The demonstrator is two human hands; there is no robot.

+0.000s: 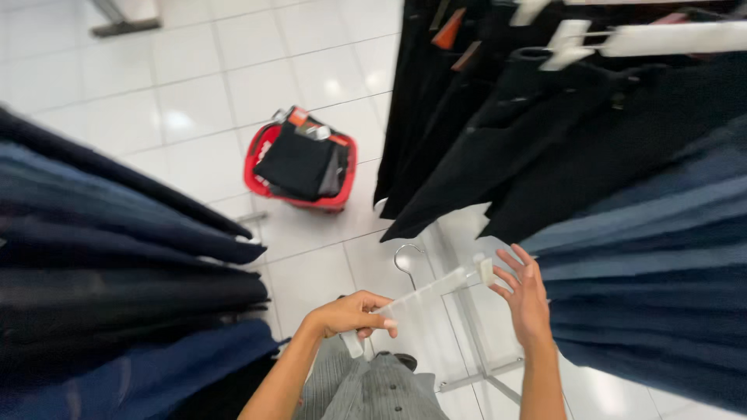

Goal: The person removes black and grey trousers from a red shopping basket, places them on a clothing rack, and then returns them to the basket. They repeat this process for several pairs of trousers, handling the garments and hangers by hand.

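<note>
You are holding an empty clear clip hanger between racks: left hand is pinching one end, right hand (fingers spread) is touching the other clip. Judging by this, dressing it is coming next, calling for a garment.

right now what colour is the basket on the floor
Red basket, holding dark folded clothes; head view.

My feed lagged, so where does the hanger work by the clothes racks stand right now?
Done: dark folded garments already lie in the red basket on the floor. In hand: a clear clip hanger with nothing on it, the left hand gripping one end, the right hand open at the other clip. Left: dark trousers and blue garments hang on the racks.
</note>
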